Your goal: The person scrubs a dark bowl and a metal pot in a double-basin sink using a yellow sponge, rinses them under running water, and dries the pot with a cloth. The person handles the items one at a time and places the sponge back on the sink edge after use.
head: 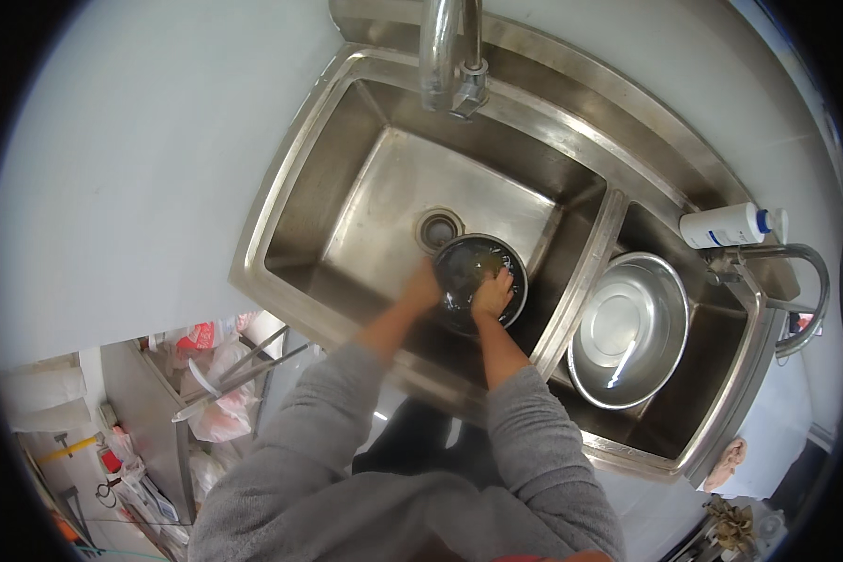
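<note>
A round dark-looking metal bowl (456,263) holds water and sits in the large sink basin (421,165), just beside the drain (438,229). My left hand (421,286), blurred, grips the bowl's left side; its fingertips are hidden. Inside the bowl is my right hand (493,295), fingers at the water. Something greenish shows faintly under the surface near those fingers, too unclear to name. Whether the right hand holds anything is not visible.
Above the basin hangs a metal faucet (439,63). The smaller basin to the right contains a wide stainless-steel bowl (664,316). A white pump bottle (720,226) lies by a curved metal spout (815,281). Plastic bags (221,393) are below left.
</note>
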The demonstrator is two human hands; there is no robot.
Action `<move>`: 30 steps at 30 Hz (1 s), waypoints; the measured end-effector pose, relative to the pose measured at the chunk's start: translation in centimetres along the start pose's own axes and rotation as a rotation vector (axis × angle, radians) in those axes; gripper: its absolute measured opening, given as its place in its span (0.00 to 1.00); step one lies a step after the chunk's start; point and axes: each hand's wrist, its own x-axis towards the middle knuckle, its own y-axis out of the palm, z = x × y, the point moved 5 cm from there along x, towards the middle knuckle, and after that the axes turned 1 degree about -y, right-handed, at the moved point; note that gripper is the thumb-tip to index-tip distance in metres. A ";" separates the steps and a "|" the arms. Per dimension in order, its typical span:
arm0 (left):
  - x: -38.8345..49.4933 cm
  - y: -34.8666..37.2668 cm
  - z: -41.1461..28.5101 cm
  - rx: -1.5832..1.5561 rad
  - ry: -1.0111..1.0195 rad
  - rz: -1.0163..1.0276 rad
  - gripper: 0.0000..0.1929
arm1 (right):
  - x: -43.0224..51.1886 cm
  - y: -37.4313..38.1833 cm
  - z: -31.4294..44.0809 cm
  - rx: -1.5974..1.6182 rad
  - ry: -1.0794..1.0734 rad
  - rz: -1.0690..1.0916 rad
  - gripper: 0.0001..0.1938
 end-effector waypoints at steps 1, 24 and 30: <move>0.1 0.1 0.1 -0.009 -0.012 0.006 0.25 | 0.3 0.5 0.2 0.049 -0.018 -0.034 0.13; -0.1 -0.2 -0.4 -0.137 -0.196 0.209 0.41 | 0.5 -0.3 0.1 -0.367 -0.206 0.514 0.11; -0.6 -0.5 -0.9 -0.229 -0.249 0.250 0.42 | 3.8 -0.3 1.3 -0.243 -0.220 0.309 0.09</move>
